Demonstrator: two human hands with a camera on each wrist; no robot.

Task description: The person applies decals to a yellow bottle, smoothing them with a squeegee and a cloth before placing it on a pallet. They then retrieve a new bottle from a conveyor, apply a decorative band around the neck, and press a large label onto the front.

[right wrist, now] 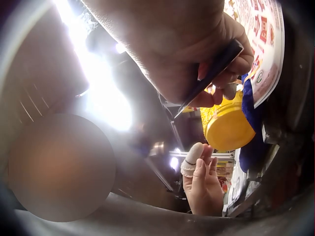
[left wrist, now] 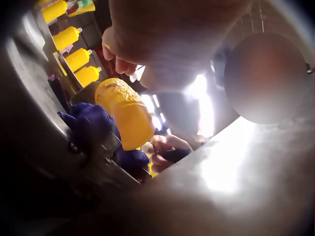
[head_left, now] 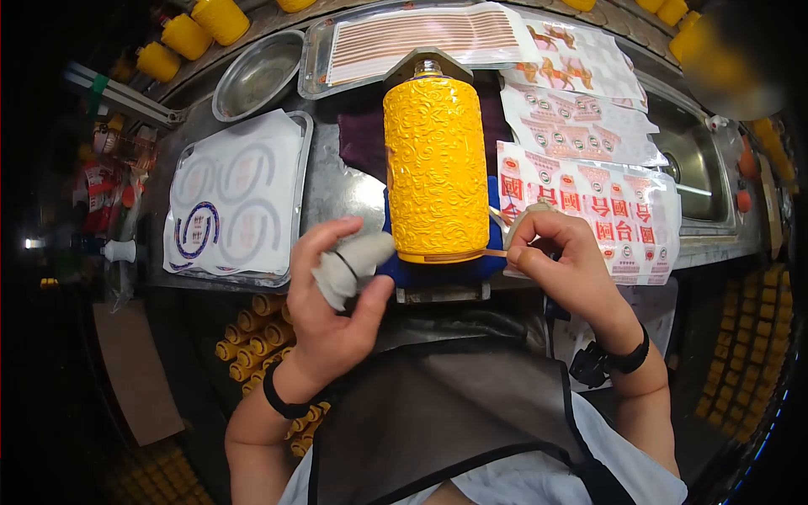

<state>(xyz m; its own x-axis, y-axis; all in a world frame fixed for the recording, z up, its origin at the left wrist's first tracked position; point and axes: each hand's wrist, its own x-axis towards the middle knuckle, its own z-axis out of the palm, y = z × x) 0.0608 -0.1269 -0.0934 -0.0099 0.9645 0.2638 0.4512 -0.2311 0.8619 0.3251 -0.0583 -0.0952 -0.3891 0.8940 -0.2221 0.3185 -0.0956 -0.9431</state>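
A yellow bottle (head_left: 433,168) with raised swirl patterns and a clear neck lies in the head view, its base toward the person. Along the base edge runs a thin brownish strip (head_left: 454,257). My right hand (head_left: 564,257) pinches the strip's loose end at the base's right side. A dark, tapering tool (right wrist: 211,73) with a pointed tip is also held in that hand. Just left of the base, my left hand (head_left: 332,295) holds nothing, thumb and fingers apart. A whitish cover (head_left: 358,261) with a black band is on its finger. Blue cloth (head_left: 497,198) lies beneath the bottle.
Printed decal sheets (head_left: 589,210) cover the table's right side, beside a sink (head_left: 694,168). A tray (head_left: 301,194) with ring-patterned sheets stands left, below a metal bowl (head_left: 257,76). Striped sheets (head_left: 429,42) lie behind the bottle. More yellow bottles (head_left: 219,21) stand at the back.
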